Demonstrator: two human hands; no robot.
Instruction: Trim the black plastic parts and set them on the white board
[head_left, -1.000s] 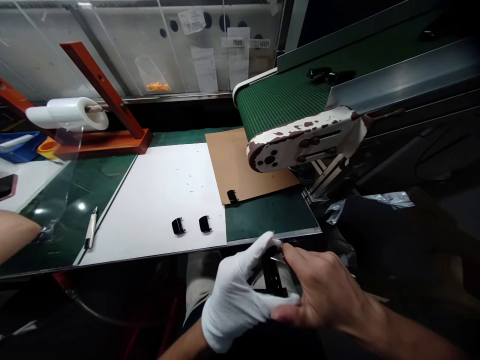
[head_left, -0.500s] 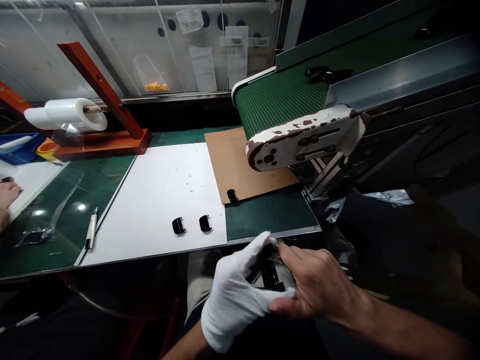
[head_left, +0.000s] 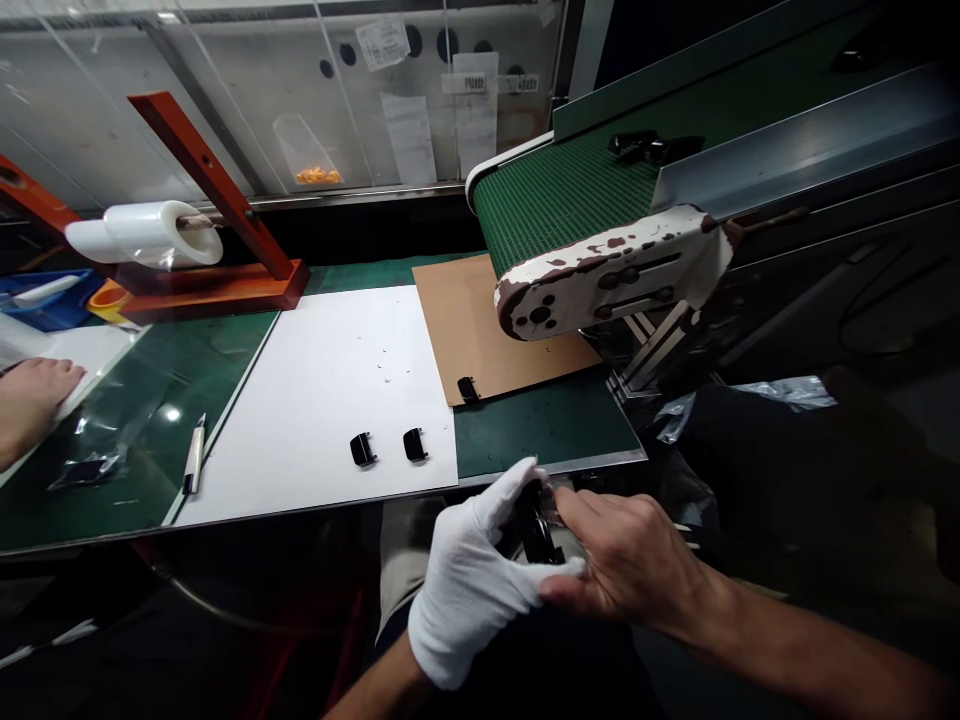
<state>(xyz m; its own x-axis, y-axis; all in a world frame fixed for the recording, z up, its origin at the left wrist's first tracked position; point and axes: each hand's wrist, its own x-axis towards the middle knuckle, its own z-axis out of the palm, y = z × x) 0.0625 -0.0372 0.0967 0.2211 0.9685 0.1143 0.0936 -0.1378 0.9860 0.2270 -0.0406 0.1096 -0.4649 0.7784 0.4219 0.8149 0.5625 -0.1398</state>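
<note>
My left hand (head_left: 469,575), in a white cotton glove, and my bare right hand (head_left: 630,565) together pinch a small black part (head_left: 536,525) just below the front edge of the bench. Its shape is mostly hidden by my fingers, and a small clear sliver shows at its top. Further up, two black clips (head_left: 363,449) (head_left: 414,444) lie on a white sheet (head_left: 322,410). A third black clip (head_left: 468,389) sits at the edge of a brown cardboard sheet (head_left: 487,330). Dark parts (head_left: 649,147) rest on a green conveyor belt (head_left: 570,195).
A co-worker's hand (head_left: 34,395) lies at the far left near a clear bag (head_left: 86,470). A white-handled knife (head_left: 194,458) lies on the green bench mat (head_left: 547,425). A film roll (head_left: 146,235) sits on an orange stand (head_left: 214,285). The stained conveyor end (head_left: 607,270) overhangs the cardboard.
The black part has turned a little between my hands, which have drawn slightly closer to me. The co-worker's hand has moved back from the clear bag towards the far left.
</note>
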